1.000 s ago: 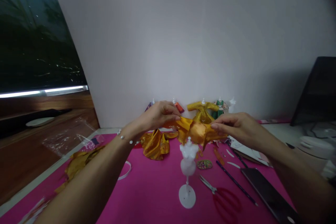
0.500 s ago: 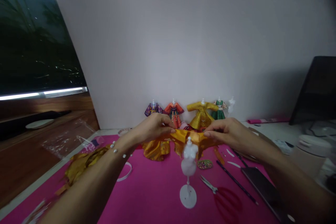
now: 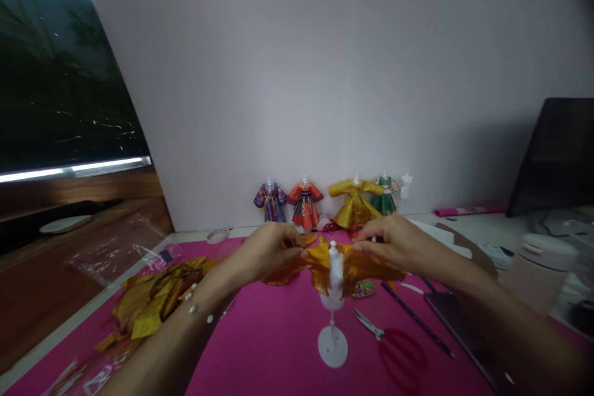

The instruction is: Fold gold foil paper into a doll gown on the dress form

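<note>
A small golden-orange doll garment (image 3: 375,265) is stretched between my two hands. It hangs around the sides of a white miniature mannequin (image 3: 333,300) on a round base, whose front shows between the cloth edges. My left hand (image 3: 273,252) pinches the garment left of the mannequin's neck. On the other side, my right hand (image 3: 387,241) pinches it between thumb and fingers. Below my right hand lie open scissors (image 3: 385,337) with red handles, a dark pencil (image 3: 417,318) and a small speckled oval item (image 3: 364,288).
Several dressed mannequins, one in a yellow robe (image 3: 355,198), stand along the wall. Golden fabric scraps (image 3: 162,297) are heaped on the pink mat (image 3: 260,346) at left. A dark phone-like slab (image 3: 457,331) and a pale lidded cup (image 3: 541,269) are at right.
Both hands have come lower and nearer, bringing the garment from above and behind the mannequin down around its shoulders. The mannequin's base stays in place.
</note>
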The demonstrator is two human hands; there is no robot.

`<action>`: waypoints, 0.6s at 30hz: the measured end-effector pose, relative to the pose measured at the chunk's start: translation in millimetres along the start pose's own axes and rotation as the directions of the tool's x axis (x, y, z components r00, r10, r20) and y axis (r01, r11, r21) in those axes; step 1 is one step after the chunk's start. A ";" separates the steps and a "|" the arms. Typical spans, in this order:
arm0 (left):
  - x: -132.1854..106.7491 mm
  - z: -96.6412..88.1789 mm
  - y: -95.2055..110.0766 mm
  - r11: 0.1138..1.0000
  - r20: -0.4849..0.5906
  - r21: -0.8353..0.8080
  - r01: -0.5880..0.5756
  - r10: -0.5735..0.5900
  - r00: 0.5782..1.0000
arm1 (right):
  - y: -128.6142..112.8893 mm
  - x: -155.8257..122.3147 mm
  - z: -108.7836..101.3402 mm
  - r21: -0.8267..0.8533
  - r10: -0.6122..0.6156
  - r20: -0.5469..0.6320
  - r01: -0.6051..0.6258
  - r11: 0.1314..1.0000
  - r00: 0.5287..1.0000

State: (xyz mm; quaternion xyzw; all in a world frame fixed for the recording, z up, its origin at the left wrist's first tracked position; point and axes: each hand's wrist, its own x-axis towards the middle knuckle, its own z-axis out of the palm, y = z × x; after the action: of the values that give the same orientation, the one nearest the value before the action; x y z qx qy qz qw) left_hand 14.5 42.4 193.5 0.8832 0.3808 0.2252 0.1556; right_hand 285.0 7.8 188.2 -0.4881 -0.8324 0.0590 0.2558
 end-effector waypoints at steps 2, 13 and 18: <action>-3.2 3.2 0.2 1.000 -0.002 -0.006 0.013 -0.013 1.000 | -1.5 -1.4 0.5 0.011 0.006 0.003 -0.006 1.000 1.000; -15.5 19.0 6.5 0.997 -0.037 -0.056 0.044 -0.046 0.998 | 0.6 -10.6 10.0 0.028 0.033 -0.004 -0.033 0.999 0.999; -13.1 34.0 10.4 0.988 -0.061 -0.151 0.019 -0.028 0.998 | -3.3 -12.7 14.3 0.068 0.057 -0.033 -0.055 0.996 0.998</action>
State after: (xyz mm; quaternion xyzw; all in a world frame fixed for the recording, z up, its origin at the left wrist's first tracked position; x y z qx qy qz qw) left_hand 30.3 22.3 165.6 0.8569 0.3779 0.2790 0.2122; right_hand 280.5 -2.5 172.3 -0.5033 -0.8114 0.0853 0.2846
